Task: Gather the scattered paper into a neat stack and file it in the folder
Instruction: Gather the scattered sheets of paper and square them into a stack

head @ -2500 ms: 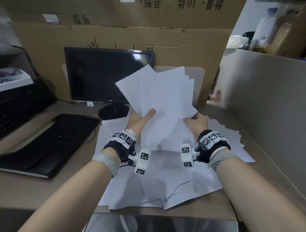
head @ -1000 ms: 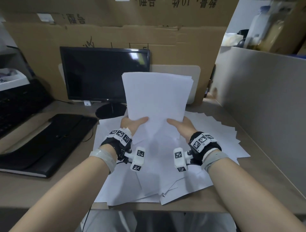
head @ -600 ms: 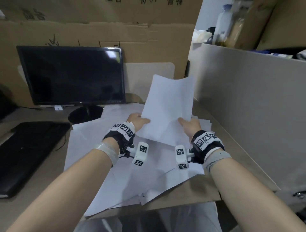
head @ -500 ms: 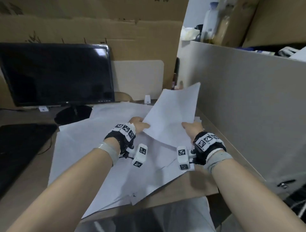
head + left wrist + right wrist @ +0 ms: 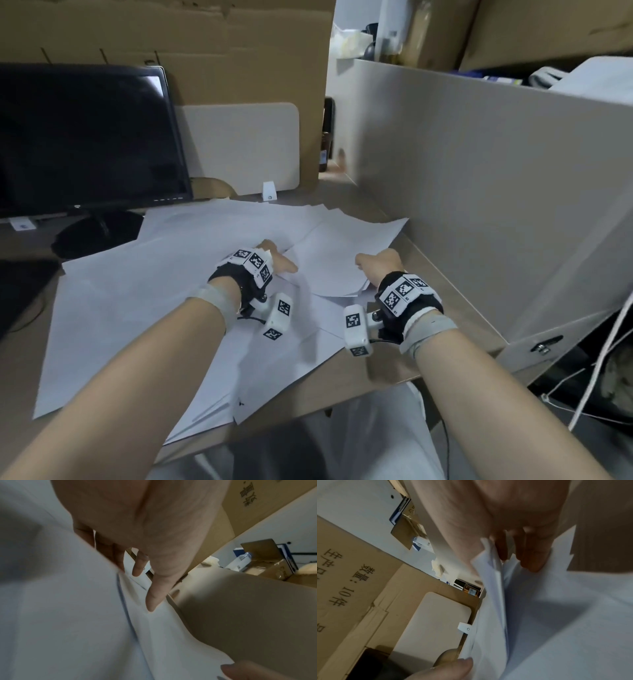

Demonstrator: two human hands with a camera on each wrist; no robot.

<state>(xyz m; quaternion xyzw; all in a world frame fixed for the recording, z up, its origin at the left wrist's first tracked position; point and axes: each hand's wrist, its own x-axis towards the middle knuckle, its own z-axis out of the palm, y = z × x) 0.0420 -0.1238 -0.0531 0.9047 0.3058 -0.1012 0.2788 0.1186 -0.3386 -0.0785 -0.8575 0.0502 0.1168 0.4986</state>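
A gathered stack of white paper (image 5: 346, 253) lies almost flat, low over the right side of the desk. My left hand (image 5: 277, 263) pinches its near left corner, thumb (image 5: 154, 596) on top and fingers underneath. My right hand (image 5: 376, 262) grips the near right corner, with fingers (image 5: 530, 559) curled under the sheet edges (image 5: 489, 568). Several loose white sheets (image 5: 147, 294) stay spread over the desk beneath and to the left. A dark shape (image 5: 17, 294) at the far left edge is where the black folder lay earlier.
A black monitor (image 5: 85, 137) stands at the back left with a white board (image 5: 239, 147) beside it. A beige partition (image 5: 479, 205) walls the desk's right side, close to the stack. Cardboard (image 5: 205, 41) backs the desk. Loose cables (image 5: 589, 377) hang at lower right.
The stack, held upright in front of the monitor, has tipped forward and right and come down nearly flat. Both hands kept their hold. The head view swung right.
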